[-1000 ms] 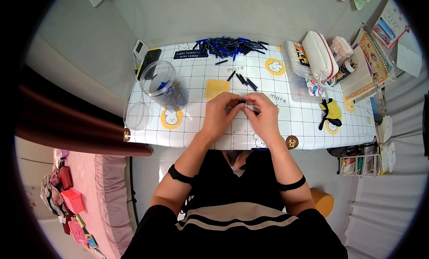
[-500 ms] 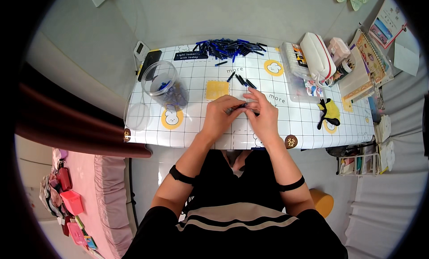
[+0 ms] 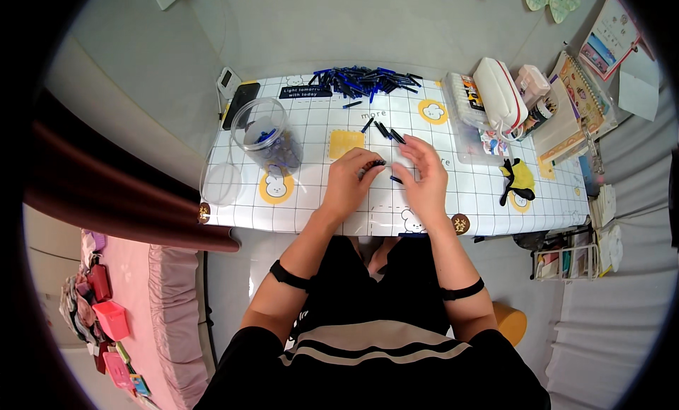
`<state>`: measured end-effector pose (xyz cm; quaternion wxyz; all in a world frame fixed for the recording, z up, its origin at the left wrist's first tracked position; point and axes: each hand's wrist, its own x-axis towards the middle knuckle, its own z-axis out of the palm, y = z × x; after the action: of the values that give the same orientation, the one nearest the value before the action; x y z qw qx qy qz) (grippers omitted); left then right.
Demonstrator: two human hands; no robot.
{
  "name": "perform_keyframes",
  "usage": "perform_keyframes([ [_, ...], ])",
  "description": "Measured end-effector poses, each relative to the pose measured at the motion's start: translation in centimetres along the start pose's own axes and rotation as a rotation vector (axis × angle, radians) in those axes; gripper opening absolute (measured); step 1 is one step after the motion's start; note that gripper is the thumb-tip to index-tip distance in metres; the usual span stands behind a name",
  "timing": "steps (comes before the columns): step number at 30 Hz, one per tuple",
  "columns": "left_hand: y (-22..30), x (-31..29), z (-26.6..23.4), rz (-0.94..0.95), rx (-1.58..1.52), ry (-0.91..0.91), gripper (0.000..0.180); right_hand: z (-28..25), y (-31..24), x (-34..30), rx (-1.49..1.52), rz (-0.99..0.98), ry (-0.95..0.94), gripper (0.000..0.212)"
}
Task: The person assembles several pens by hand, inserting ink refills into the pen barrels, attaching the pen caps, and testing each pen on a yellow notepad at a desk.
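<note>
My left hand (image 3: 349,179) is closed around a small bunch of dark ink cartridges (image 3: 374,165), whose ends show between thumb and fingers. Just right of it, my right hand (image 3: 424,172) is open, thumb and fingers apart. A blue cartridge (image 3: 397,179) lies under its thumb side. Near its fingertips are several loose dark cartridges (image 3: 382,130) on the table. Farther back is a large heap of blue and black cartridges (image 3: 361,81). To the left stands a clear round jar (image 3: 286,152), uncovered, with blue pieces inside.
A clear lid (image 3: 221,184) lies left of the jar, near a black phone (image 3: 241,106). At the right are a clear plastic box (image 3: 467,141), a white pouch (image 3: 501,95), a yellow and black cloth-like item (image 3: 520,180) and upright notebooks (image 3: 583,91). The white grid-patterned table (image 3: 318,222) ends near my forearms.
My right hand has drawn away from the left and its fingers have spread. The left hand keeps its grip on the cartridges. The view has shifted slightly.
</note>
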<state>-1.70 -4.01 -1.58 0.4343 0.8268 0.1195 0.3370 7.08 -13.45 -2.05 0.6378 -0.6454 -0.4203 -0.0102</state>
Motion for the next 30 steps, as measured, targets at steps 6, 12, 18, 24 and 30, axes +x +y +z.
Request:
perform_keyframes([
  [6, 0.2, -0.1, 0.0, -0.039, -0.022, 0.004, 0.011, -2.0, -1.5, -0.6, -0.299, 0.024, -0.084, 0.020],
  [12, 0.0, -0.2, 0.2, -0.047, -0.022, 0.007, 0.012, -2.4, -1.4, -0.6, -0.500, -0.022, -0.292, 0.016],
  [18, -0.3, -0.2, 0.3, -0.032, -0.007, 0.023, 0.014, -1.9, -1.2, -0.1, -0.420, 0.016, -0.290, 0.016],
  [24, -0.2, -0.3, 0.3, -0.065, -0.048, 0.021, 0.014, -1.3, -1.2, 0.2, -0.108, 0.208, -0.149, 0.009],
  [30, 0.0, -0.4, 0.3, -0.110, -0.080, 0.033, 0.015, -0.8, -1.4, 0.2, 0.353, 0.320, -0.036, 0.008],
])
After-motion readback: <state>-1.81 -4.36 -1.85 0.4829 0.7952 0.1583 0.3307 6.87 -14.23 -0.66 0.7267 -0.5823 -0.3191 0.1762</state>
